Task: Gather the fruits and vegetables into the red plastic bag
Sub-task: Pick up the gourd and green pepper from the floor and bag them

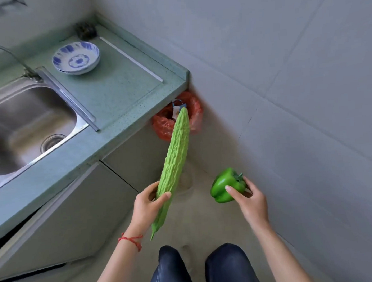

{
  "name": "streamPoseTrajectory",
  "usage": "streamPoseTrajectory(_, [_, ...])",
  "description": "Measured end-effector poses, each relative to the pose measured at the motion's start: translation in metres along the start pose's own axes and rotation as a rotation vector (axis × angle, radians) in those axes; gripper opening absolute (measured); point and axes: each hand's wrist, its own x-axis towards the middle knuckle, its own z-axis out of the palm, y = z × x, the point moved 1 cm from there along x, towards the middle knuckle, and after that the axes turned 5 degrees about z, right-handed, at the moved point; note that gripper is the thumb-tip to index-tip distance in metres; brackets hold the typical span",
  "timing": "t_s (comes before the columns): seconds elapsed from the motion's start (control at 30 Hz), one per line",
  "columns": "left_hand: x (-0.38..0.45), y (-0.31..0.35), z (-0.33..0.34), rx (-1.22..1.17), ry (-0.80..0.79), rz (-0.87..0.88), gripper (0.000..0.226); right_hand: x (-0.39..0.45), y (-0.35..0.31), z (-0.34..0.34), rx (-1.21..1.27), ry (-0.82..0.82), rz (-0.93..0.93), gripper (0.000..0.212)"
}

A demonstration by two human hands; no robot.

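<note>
Fingers of left hand (148, 205) wrap bitter gourd (175, 161); right hand (250, 199) seemingly cups green pepper (226, 186).

bowl (76, 58) on counter (117, 95) right of sink (25, 126); bag (177, 117) below counter corner.

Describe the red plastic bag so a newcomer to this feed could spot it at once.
Find the green countertop with the steel sink, then follow it to its corner nearest the tiled wall. The red plastic bag hangs just below that corner, behind the bitter gourd's tip. It is the only red, crinkled thing there.
</note>
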Motion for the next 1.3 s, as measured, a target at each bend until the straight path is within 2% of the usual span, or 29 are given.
streamPoseTrajectory(0.33, [-0.014,0.022,-0.021,-0.153,0.354,-0.019,0.035,0.031,-0.079,0.032,-0.103,-0.304,-0.214,0.061])
streamPoseTrajectory(0.57, [-0.043,0.035,-0.009,-0.35,0.711,-0.074,0.032,0.058,-0.13,0.058,-0.273,-0.594,-0.371,0.064])
streamPoseTrajectory(0.73, [-0.089,0.029,0.002,-0.476,0.992,-0.095,0.029,0.044,-0.152,0.088,-0.37,-0.817,-0.494,0.064])
streamPoseTrajectory(1.03, [-0.219,-0.012,0.017,-0.605,1.52,-0.176,0.022,-0.058,-0.116,0.143,-0.529,-1.239,-0.556,0.063])
streamPoseTrajectory(1.3, [-0.35,-0.045,0.056,-0.631,1.844,-0.236,0.024,-0.187,-0.049,0.163,-0.702,-1.551,-0.628,0.061])
